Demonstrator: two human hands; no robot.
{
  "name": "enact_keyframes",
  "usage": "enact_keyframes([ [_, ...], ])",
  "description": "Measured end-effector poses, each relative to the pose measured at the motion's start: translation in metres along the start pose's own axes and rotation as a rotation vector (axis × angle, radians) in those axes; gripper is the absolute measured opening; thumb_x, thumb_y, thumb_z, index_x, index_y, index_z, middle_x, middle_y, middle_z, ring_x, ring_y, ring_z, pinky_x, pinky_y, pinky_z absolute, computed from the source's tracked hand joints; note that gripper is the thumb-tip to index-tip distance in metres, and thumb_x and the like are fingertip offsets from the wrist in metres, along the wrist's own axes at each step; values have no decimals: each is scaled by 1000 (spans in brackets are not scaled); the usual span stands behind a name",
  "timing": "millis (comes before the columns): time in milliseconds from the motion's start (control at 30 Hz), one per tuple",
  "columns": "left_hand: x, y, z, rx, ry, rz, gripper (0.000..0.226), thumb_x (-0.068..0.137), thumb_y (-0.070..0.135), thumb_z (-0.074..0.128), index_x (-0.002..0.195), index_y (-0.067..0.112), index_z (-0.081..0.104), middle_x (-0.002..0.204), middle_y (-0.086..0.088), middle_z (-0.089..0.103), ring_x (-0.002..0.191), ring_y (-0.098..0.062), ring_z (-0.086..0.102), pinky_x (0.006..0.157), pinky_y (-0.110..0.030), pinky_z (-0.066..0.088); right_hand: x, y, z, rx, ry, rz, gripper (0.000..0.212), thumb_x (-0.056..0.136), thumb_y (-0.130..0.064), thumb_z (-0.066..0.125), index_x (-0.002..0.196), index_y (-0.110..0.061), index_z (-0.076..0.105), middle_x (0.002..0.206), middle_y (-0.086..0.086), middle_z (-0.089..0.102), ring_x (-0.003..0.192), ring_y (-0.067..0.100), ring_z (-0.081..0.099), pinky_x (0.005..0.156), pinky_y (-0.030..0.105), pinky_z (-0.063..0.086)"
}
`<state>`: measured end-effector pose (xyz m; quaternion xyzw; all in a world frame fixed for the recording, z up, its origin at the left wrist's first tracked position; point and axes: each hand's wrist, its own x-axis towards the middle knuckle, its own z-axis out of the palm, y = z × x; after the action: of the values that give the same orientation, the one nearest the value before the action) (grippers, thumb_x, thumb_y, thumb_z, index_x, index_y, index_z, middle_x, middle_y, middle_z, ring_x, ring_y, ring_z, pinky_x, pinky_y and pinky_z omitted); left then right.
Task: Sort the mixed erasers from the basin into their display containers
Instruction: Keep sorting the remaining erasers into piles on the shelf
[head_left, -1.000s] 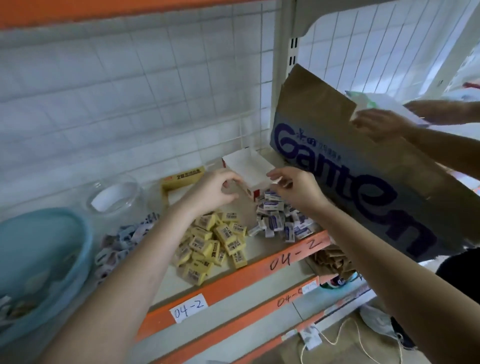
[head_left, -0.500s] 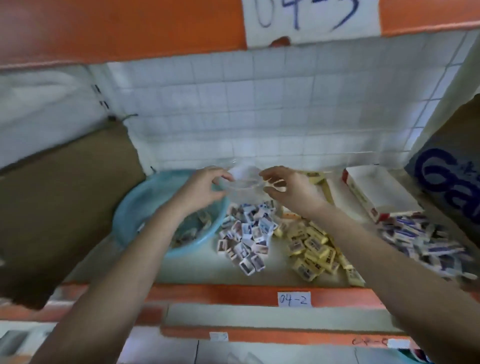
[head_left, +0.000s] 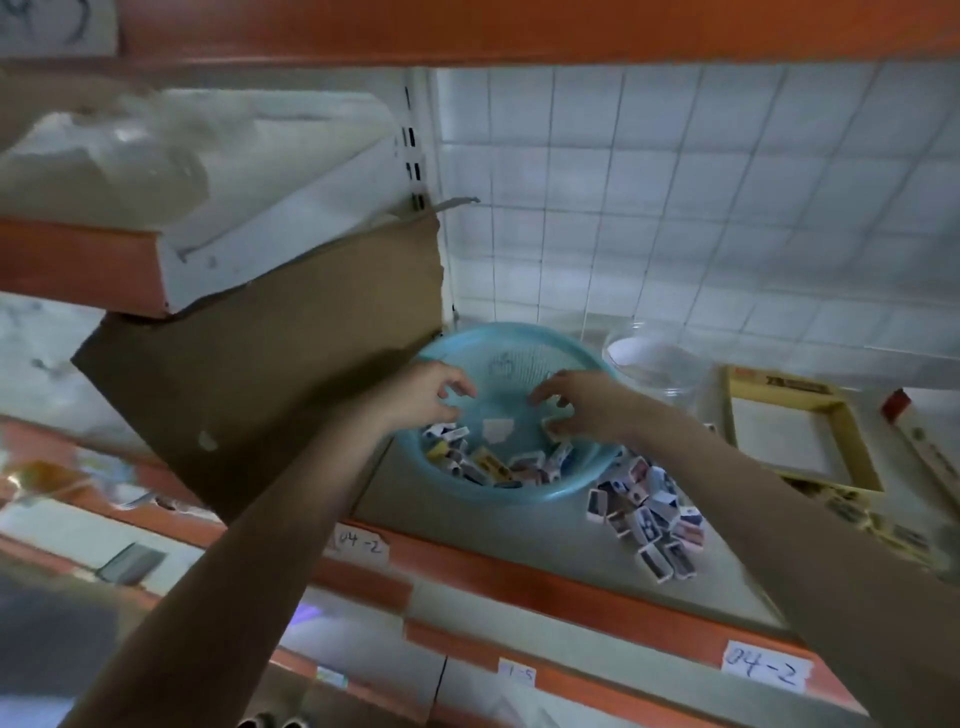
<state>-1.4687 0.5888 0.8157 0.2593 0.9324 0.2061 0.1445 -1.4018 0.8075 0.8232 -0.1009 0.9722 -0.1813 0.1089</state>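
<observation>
Pale blue basin (head_left: 519, 338) beneath the left hand (head_left: 426, 397) and right hand (head_left: 582, 405) holds mixed erasers (head_left: 493, 465) at its near wall; another eraser pile (head_left: 649, 525) lies beside the right wrist

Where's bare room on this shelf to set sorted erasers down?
Free: the shelf strip between the blue basin front rim and the orange shelf edge, and the yellow box floor. Crowded: the eraser pile right of the basin, with the clear container behind.
</observation>
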Motion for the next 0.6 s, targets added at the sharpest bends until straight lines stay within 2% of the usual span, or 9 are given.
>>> enact_keyframes([
  [100, 7, 0, -2, 75, -138, 19, 43, 85, 12, 68, 126, 18, 58, 129, 3, 57, 107, -13, 53, 85, -21, 41, 9, -9, 0, -35, -172, 20, 40, 87, -19, 63, 126, -26, 57, 125, -4, 58, 108, 10, 50, 102, 29, 35],
  [167, 12, 4, 0, 168, -261, 35, 48, 86, 19, 68, 132, 16, 53, 132, 3, 55, 113, -14, 52, 83, -17, 35, 12, -14, 5, -76, -297, -11, 37, 86, -23, 64, 124, -24, 60, 116, -4, 64, 101, 11, 57, 99, 30, 41],
  [233, 17, 6, 5, 258, -332, 33, 47, 86, 24, 69, 130, 18, 55, 131, 2, 56, 113, -16, 53, 83, -19, 36, 15, -16, 13, -166, -359, -27, 30, 86, -26, 63, 115, -18, 66, 106, 2, 70, 95, 18, 65, 91, 33, 50],
  [367, 26, 2, 13, 303, -351, 40, 33, 84, 25, 70, 116, 24, 65, 113, 9, 59, 95, -11, 53, 78, -22, 40, 17, -17, 21, -165, -275, 26, 24, 88, -24, 60, 108, -13, 68, 96, 4, 71, 87, 19, 66, 88, 36, 53],
  [467, 30, 1, 16, 258, -318, 73, 27, 82, 21, 72, 109, 21, 69, 98, 10, 61, 84, -8, 53, 72, -20, 38, 17, -15, 23, -140, -201, 64, 24, 92, -22, 55, 111, -14, 66, 99, 3, 69, 82, 16, 64, 84, 29, 52],
  [600, 32, -5, 21, 114, -301, 94, 22, 81, 9, 72, 103, 15, 68, 100, 2, 67, 83, -8, 59, 66, -15, 41, 19, -12, 27, -105, -86, 116, 25, 90, -18, 56, 113, -22, 63, 106, 0, 66, 95, 18, 62, 89, 31, 51],
])
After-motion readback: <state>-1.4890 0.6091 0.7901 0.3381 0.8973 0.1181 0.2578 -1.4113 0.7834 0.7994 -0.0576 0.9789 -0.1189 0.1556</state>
